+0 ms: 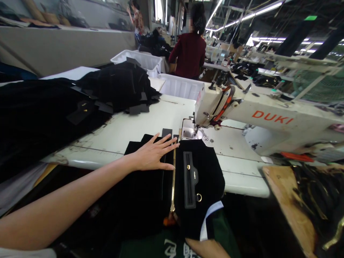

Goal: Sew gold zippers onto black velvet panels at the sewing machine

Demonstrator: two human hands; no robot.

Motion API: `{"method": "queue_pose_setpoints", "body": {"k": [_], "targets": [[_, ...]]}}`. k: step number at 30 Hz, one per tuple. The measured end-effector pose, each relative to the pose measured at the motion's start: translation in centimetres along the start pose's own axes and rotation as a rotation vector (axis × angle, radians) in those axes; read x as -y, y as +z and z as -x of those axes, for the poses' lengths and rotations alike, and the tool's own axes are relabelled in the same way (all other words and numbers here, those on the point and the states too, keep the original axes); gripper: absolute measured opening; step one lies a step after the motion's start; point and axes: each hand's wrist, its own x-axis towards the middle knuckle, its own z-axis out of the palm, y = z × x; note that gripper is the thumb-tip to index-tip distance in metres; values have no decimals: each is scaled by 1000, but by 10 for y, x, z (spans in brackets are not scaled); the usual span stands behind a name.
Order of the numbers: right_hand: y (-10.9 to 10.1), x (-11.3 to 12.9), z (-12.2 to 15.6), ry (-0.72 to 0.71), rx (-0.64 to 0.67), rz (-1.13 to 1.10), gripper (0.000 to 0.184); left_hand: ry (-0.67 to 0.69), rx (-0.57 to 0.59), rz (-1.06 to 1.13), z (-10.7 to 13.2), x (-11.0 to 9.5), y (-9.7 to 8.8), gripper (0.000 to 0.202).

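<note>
The left hand (pixel 152 154) is lying flat and fully open, fingers spread, pressing on black fabric (pixel 145 193) without gripping anything. Just beside its fingertips and thumb a gold zipper (pixel 173 179) is running down toward the person. Past the zipper, on the far side from the palm, a black panel (pixel 209 179) is lying with a long patch (pixel 189 179) and a small ring (pixel 199 197) on it. The right forearm (pixel 206 249) is showing below this panel; the right hand is hidden under the cloth, so its grip cannot be told. Just beyond the left fingertips the needle (pixel 195 129) of a sewing machine (pixel 268 114) is standing over the table (pixel 150 122). Well away, beyond the wrist, a black pile (pixel 118 86) is resting, with white bins (pixel 180 86) and a person in red (pixel 189 53) farther off.
</note>
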Motion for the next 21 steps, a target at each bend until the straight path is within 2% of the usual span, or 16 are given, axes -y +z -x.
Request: {"method": "queue_pose_setpoints", "body": {"k": [3, 6, 10, 13, 17, 21], "targets": [[9, 3, -20, -50, -21, -4, 40, -63, -80, -27, 3, -8, 3, 80], [11, 13, -25, -86, 40, -212, 52, -107, -194, -51, 10, -18, 7, 64], [4, 26, -24, -130, 135, -347, 56, -32, -271, -20, 24, -30, 9, 44], [0, 28, -22, -114, 195, -374, 56, 1, -254, 6, 36, -42, 7, 41], [-5, 25, -20, -209, 88, -312, 52, -40, -157, -47, 48, -57, 8, 49], [-12, 18, -19, -273, 140, -188, 56, -21, -143, -144, 54, -59, 18, 49]]}}
